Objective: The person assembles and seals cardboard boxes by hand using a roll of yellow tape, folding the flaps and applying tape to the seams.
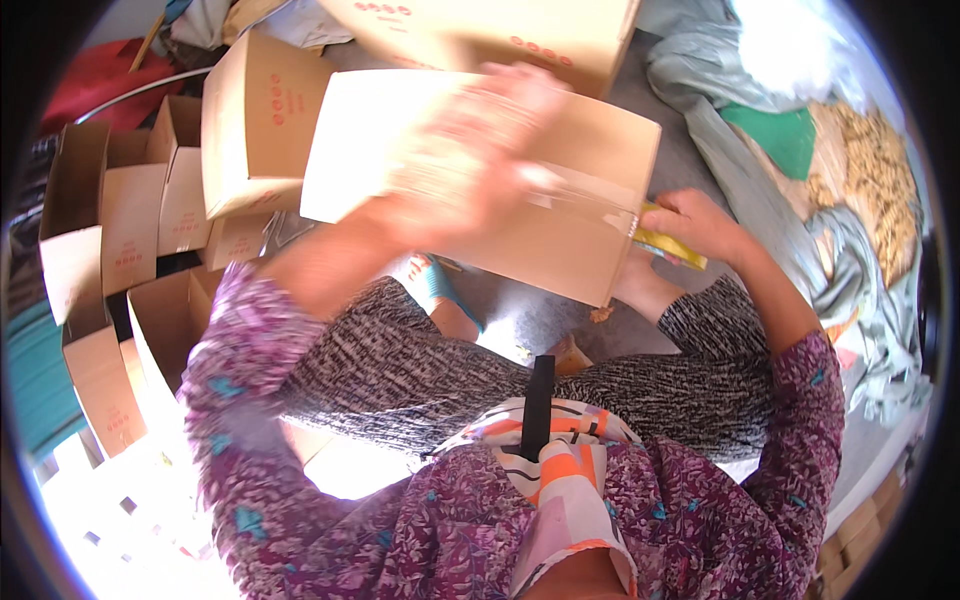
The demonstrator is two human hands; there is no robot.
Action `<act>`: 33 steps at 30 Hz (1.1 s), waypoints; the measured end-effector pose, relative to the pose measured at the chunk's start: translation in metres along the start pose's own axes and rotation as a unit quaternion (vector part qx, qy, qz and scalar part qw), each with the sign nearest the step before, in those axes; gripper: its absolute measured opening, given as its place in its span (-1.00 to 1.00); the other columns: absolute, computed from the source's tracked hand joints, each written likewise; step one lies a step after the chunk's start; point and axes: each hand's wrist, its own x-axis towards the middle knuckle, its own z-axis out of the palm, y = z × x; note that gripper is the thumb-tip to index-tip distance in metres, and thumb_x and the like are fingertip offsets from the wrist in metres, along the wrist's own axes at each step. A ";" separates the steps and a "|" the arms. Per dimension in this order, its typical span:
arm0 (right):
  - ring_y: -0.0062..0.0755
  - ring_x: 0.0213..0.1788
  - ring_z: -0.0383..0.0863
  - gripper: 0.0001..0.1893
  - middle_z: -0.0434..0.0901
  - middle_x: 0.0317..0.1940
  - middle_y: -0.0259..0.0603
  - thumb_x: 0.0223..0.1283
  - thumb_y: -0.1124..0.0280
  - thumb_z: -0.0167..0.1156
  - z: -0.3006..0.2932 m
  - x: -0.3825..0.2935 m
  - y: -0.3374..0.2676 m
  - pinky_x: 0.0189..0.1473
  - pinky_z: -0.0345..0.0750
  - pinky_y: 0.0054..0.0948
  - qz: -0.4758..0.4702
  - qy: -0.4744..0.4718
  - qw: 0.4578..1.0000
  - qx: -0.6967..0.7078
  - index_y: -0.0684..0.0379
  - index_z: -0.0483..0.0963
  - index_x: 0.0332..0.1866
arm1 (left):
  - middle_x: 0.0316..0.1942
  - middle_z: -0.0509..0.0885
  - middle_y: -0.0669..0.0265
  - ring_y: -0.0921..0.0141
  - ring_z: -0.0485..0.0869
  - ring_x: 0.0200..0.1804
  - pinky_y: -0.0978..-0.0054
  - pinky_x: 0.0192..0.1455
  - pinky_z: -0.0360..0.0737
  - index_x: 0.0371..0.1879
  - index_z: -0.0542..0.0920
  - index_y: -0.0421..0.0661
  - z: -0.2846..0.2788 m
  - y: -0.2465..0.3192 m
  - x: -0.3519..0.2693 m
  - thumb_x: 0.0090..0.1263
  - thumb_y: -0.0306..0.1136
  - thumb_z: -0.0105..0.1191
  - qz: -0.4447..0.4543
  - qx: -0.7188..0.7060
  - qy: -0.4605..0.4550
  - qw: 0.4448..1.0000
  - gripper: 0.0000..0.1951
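A cardboard box (555, 247) lies before me above my legs, with clear tape along the seam of its flaps. My left hand (472, 165), blurred, is over the taped face with its fingers spread, holding nothing; whether the palm presses on the cardboard cannot be told. At the box's right edge, my right hand (690, 225) grips a yellow tape dispenser (671, 246), close to the end of the tape strip. Part of the dispenser is hidden by my fingers and the box.
Several open cardboard boxes (135, 217) stand at the left, and a larger carton (480, 30) is beyond the taped one. Grey-green sheeting (697, 112) lies at the right, beside a heap of small tan pieces (877, 187). My feet are on the floor below the box.
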 end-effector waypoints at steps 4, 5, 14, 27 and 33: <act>-0.29 -0.35 0.68 -0.47 0.68 -0.43 -0.05 0.23 0.00 0.21 0.011 -0.004 0.004 -0.27 0.56 -0.30 -0.055 0.077 0.995 0.043 0.41 0.59 -0.16 | 0.53 0.15 0.11 0.07 0.03 0.58 -0.04 0.57 -0.05 0.50 0.18 -0.06 0.065 0.085 0.026 0.20 0.07 0.25 0.082 -0.133 0.004 0.988 -0.09; -0.29 -0.34 0.68 -0.49 0.68 -0.42 -0.07 0.23 0.03 0.22 0.018 0.002 0.009 -0.27 0.57 -0.30 -0.109 0.112 0.986 0.063 0.41 0.58 -0.12 | 0.54 0.12 0.10 0.03 0.00 0.58 -0.11 0.56 -0.09 0.51 0.16 -0.06 0.067 0.093 0.029 0.21 0.10 0.23 0.073 -0.136 -0.004 0.988 -0.07; -0.42 -0.52 0.68 -0.39 0.64 -0.47 -0.10 0.24 -0.10 0.25 -0.001 -0.012 -0.007 -0.49 0.54 -0.47 0.052 -0.030 0.989 0.132 0.44 0.53 -0.21 | 0.61 -0.08 0.14 0.03 -0.17 0.61 -0.15 0.55 -0.27 0.57 0.04 0.18 0.040 -0.069 -0.033 0.38 0.22 0.00 -0.094 0.077 0.001 0.993 -0.16; -0.52 -0.41 0.62 -0.43 0.62 -0.44 -0.16 0.25 -0.07 0.22 0.017 -0.001 -0.003 -0.40 0.54 -0.50 0.030 0.056 0.994 0.094 0.41 0.55 -0.24 | 0.20 0.58 -0.02 0.00 0.51 0.26 0.15 0.33 0.38 0.27 0.52 -0.07 0.016 -0.196 -0.125 0.50 0.17 -0.19 -0.444 -0.038 0.116 0.888 -0.39; -0.52 -0.46 0.57 -0.44 0.59 -0.47 -0.20 0.22 -0.06 0.27 0.047 -0.011 -0.045 -0.47 0.49 -0.47 0.045 0.078 0.977 0.195 0.40 0.54 -0.30 | 0.13 0.59 -0.10 0.00 0.50 0.26 0.16 0.31 0.39 0.20 0.51 -0.19 -0.023 -0.237 -0.077 0.49 0.14 -0.21 -0.473 -0.010 0.082 0.877 -0.38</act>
